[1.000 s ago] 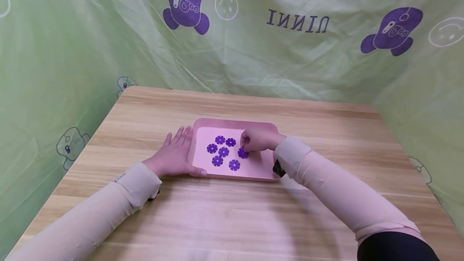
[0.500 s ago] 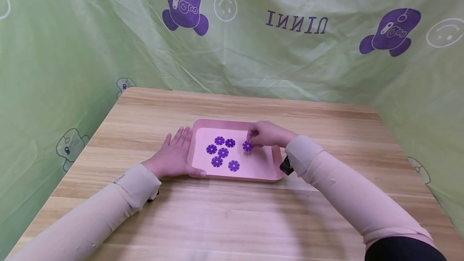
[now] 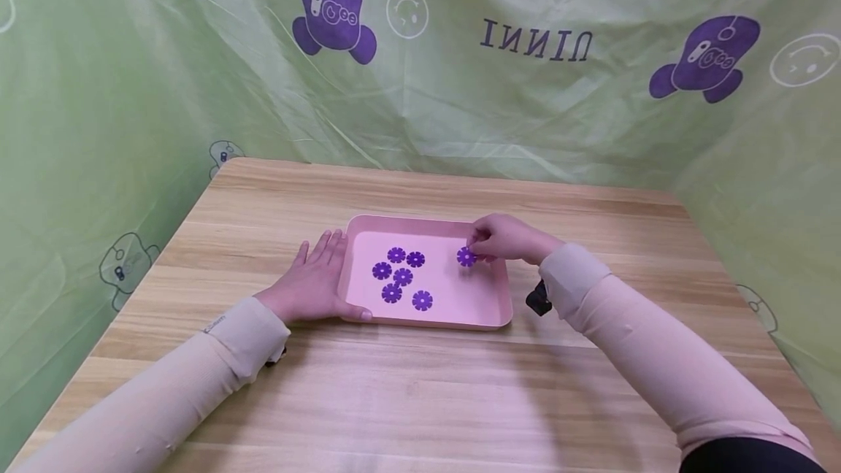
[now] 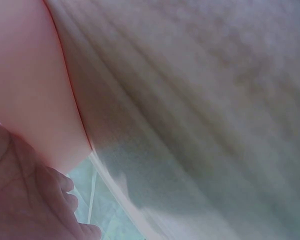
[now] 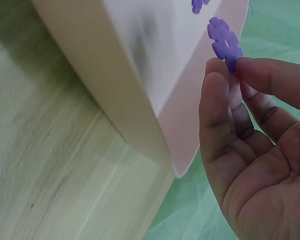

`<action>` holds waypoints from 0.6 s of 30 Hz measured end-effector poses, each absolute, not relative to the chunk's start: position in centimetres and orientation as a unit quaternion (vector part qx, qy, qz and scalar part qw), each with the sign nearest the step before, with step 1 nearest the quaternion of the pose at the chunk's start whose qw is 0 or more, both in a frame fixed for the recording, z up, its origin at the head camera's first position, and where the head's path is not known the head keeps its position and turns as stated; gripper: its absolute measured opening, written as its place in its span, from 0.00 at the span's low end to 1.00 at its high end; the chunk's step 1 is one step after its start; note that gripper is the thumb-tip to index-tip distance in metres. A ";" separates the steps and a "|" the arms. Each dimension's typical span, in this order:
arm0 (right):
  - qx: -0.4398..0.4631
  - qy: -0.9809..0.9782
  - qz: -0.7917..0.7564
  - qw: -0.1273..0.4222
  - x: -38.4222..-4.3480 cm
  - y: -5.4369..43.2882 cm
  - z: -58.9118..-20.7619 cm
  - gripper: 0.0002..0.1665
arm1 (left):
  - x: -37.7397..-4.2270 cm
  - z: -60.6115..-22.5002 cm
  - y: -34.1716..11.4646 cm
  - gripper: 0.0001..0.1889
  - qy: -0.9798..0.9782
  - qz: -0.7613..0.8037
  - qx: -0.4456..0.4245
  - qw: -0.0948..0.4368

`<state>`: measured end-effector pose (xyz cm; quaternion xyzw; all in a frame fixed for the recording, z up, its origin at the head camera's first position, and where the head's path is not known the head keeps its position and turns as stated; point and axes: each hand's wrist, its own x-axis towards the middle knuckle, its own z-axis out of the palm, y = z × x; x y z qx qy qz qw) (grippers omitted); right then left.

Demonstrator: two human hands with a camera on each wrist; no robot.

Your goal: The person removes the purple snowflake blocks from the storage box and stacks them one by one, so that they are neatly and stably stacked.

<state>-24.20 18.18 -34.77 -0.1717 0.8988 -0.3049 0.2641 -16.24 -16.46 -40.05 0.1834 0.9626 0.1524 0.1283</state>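
A shallow pink tray (image 3: 447, 318) lies on the wooden table. Its left half bears several purple notched discs, flower-shaped with a small centre hole, such as one disc (image 3: 423, 301) near the front. Between thumb and index finger, my right hand (image 3: 509, 238) pinches another purple flower disc (image 5: 225, 42) by its edge, over the tray's right part. My left hand (image 3: 312, 283) lies with straight, spread fingers along the tray's left side, its thumb at the front left corner. In the left wrist view that hand (image 4: 25, 190) shows its palm side against the tray's wall.
The wooden table (image 3: 394, 400) reaches out around the tray on all sides. Behind it and at both sides hangs a green printed curtain (image 3: 420, 115). A black wrist camera (image 3: 539, 299) sits under the right cuff.
My right hand has lifted the purple disc from beside the others and carried it right and slightly away, toward the tray's far right corner. The left hand has stayed put.
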 end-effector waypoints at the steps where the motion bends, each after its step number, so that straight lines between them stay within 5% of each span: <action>1: -0.170 0.898 -0.310 0.264 -24.2 18.4 -34.7 0.04 | -16.2 -40.0 -16.5 0.78 0.963 0.152 0.184 0.129; 18: -0.122 0.844 -0.436 0.288 -24.3 22.5 -34.9 0.08 | -16.3 -40.1 -16.6 0.79 0.963 0.149 0.184 0.128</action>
